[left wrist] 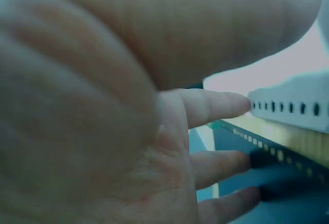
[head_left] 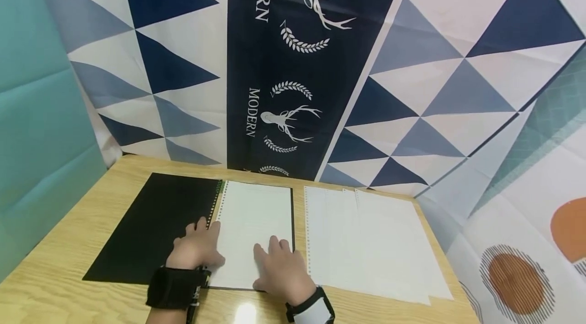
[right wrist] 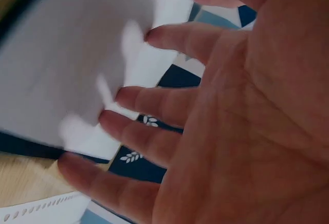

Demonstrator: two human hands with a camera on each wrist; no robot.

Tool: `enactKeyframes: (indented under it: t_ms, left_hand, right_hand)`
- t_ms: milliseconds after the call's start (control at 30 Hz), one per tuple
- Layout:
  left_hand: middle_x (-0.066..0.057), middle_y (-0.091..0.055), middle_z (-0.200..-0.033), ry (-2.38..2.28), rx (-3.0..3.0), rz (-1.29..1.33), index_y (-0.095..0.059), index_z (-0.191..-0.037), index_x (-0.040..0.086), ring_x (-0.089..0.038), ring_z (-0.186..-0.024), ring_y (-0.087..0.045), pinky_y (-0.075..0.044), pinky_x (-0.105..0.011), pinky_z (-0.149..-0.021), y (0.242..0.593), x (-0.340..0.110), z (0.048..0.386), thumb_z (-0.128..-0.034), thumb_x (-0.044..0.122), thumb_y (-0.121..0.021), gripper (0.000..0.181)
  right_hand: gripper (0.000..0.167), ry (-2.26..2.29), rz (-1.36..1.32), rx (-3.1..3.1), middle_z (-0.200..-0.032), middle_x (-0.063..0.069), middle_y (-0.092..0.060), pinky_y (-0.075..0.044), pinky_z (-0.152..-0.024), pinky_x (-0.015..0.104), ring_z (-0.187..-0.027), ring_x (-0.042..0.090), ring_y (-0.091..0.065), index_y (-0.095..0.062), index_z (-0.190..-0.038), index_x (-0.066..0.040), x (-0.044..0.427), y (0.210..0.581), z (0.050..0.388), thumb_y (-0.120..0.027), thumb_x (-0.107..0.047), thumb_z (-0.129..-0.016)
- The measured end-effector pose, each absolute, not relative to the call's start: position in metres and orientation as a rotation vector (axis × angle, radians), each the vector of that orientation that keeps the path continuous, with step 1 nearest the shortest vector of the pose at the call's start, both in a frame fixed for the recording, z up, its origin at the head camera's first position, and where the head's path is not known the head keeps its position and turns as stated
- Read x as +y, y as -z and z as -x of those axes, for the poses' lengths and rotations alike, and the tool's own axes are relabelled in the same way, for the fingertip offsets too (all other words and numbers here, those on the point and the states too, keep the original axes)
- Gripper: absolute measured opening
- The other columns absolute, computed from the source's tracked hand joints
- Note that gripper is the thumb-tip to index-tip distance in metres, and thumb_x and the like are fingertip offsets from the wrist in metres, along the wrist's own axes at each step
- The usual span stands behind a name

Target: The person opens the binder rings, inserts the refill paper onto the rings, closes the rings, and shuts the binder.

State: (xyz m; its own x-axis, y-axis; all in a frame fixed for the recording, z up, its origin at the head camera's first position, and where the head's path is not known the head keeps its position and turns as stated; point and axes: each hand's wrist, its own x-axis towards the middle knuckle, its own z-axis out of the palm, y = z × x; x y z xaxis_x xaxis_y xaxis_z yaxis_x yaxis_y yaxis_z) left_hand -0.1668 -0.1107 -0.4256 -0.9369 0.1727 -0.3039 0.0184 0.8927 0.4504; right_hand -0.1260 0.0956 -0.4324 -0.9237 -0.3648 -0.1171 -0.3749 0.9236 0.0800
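Note:
A black loose-leaf binder cover (head_left: 169, 217) lies spread on the table, its hole-punched edge toward the middle. On its right side rests a stack of white punched paper (head_left: 252, 217), with dark backing showing along the right edge. My left hand (head_left: 197, 247) lies across the inner edge, fingers extended; in the left wrist view its index fingertip touches the row of holes (left wrist: 291, 107) in the paper, while other fingertips reach the black cover (left wrist: 288, 183). Fingers spread, my right hand (head_left: 281, 270) rests on the stack's lower right; its fingertips touch the white sheet (right wrist: 77, 64) in the right wrist view.
Several overlapping loose white punched sheets (head_left: 380, 242) lie to the right on the wooden table (head_left: 114, 298). A patterned cloth (head_left: 274, 69) hangs behind the table's far edge, and a teal cloth (head_left: 46, 110) hangs at the left.

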Motion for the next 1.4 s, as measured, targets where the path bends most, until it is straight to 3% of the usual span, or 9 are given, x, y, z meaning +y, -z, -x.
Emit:
enactKeyframes:
  t_ms: [133, 300, 633, 767, 900, 967, 1133, 1233, 1400]
  left_hand:
    - [-0.034, -0.044, -0.142, -0.594, 2.768, -0.129, -0.051, -0.139, 0.0, -0.053, -0.12, -0.045, -0.041, -0.075, -0.089, 0.43, -0.108, 0.168, -0.0774, 0.02, -0.086, 0.073]
    - [-0.031, -0.047, -0.136, -0.569, 2.78, -0.125, -0.051, -0.138, 0.001, -0.048, -0.114, -0.046, -0.042, -0.072, -0.087, 0.433, -0.106, 0.168, -0.0758, 0.017, -0.088, 0.074]
    - [-0.037, -0.033, -0.152, -0.615, 2.775, -0.142, -0.045, -0.146, 0.0, -0.06, -0.133, -0.034, -0.032, -0.081, -0.097, 0.43, -0.11, 0.169, -0.0795, 0.019, -0.085, 0.08]
    - [-0.039, -0.029, -0.155, -0.619, 2.773, -0.138, -0.043, -0.148, -0.001, -0.063, -0.138, -0.029, -0.031, -0.082, -0.099, 0.43, -0.111, 0.168, -0.0802, 0.02, -0.085, 0.082]
    - [-0.04, -0.025, -0.156, -0.632, 2.75, -0.155, -0.041, -0.149, -0.001, -0.064, -0.14, -0.025, -0.028, -0.082, -0.101, 0.43, -0.111, 0.167, -0.082, 0.02, -0.083, 0.082]
    - [-0.041, -0.024, -0.157, -0.648, 2.743, -0.162, -0.041, -0.149, -0.002, -0.064, -0.142, -0.022, -0.025, -0.083, -0.103, 0.43, -0.112, 0.168, -0.0835, 0.021, -0.081, 0.08]
    - [-0.04, -0.024, -0.158, -0.667, 2.792, -0.24, -0.041, -0.15, -0.002, -0.061, -0.145, -0.022, -0.023, -0.082, -0.105, 0.426, -0.105, 0.169, -0.0908, 0.025, -0.073, 0.072]
    - [-0.035, -0.032, -0.157, -0.657, 2.872, -0.391, -0.043, -0.149, 0.0, -0.054, -0.146, -0.031, -0.032, -0.076, -0.105, 0.423, -0.087, 0.167, -0.0956, 0.026, -0.069, 0.065]
    - [-0.027, -0.041, -0.155, -0.62, 2.968, -0.785, -0.048, -0.147, 0.006, -0.043, -0.143, -0.043, -0.045, -0.062, -0.106, 0.419, -0.036, 0.154, -0.0957, 0.029, -0.069, 0.06]
  right_hand:
    - [0.052, -0.16, 0.599, 3.0, -0.092, 0.003, -0.054, -0.045, -0.053, 0.036, -0.08, 0.021, -0.051, -0.064, -0.109, -0.022, 0.099, 0.437, 0.126, -0.086, -0.049, -0.071]
    - [0.047, -0.114, 0.628, 2.976, -0.089, 0.001, -0.049, -0.04, -0.052, 0.034, -0.077, 0.019, -0.046, -0.061, -0.103, -0.022, 0.105, 0.438, 0.126, -0.086, -0.044, -0.071]
    - [0.055, -0.048, 0.688, 2.979, -0.097, -0.002, -0.051, -0.041, -0.061, 0.035, -0.088, 0.02, -0.051, -0.062, -0.114, -0.026, 0.114, 0.441, 0.131, -0.087, -0.05, -0.072]
    - [0.045, 0.095, 0.654, 2.93, -0.103, 0.0, -0.056, -0.047, -0.069, 0.041, -0.095, 0.022, -0.054, -0.063, -0.112, -0.024, 0.121, 0.439, 0.137, -0.081, -0.044, -0.077]
    - [0.05, 0.406, 0.449, 2.928, -0.131, 0.014, -0.062, -0.05, -0.092, 0.062, -0.119, 0.035, -0.059, -0.063, -0.129, -0.014, 0.148, 0.43, 0.144, -0.073, -0.04, -0.088]
    - [0.057, 0.549, 0.282, 2.974, -0.142, 0.02, -0.057, -0.046, -0.1, 0.065, -0.129, 0.041, -0.056, -0.058, -0.139, -0.01, 0.169, 0.424, 0.149, -0.07, -0.04, -0.093]
    - [0.052, 0.732, -0.139, 3.089, -0.131, 0.025, -0.064, -0.052, -0.093, 0.057, -0.116, 0.041, -0.065, -0.057, -0.137, -0.003, 0.24, 0.412, 0.155, -0.063, -0.036, -0.099]
    - [0.052, 0.74, -0.357, 3.101, -0.125, 0.029, -0.065, -0.054, -0.087, 0.055, -0.109, 0.043, -0.067, -0.056, -0.135, 0.002, 0.285, 0.409, 0.15, -0.058, -0.037, -0.101]
    - [0.06, 0.718, -0.761, 3.031, -0.124, 0.034, -0.061, -0.053, -0.079, 0.054, -0.106, 0.047, -0.064, -0.051, -0.136, 0.007, 0.339, 0.412, 0.135, -0.052, -0.042, -0.102]
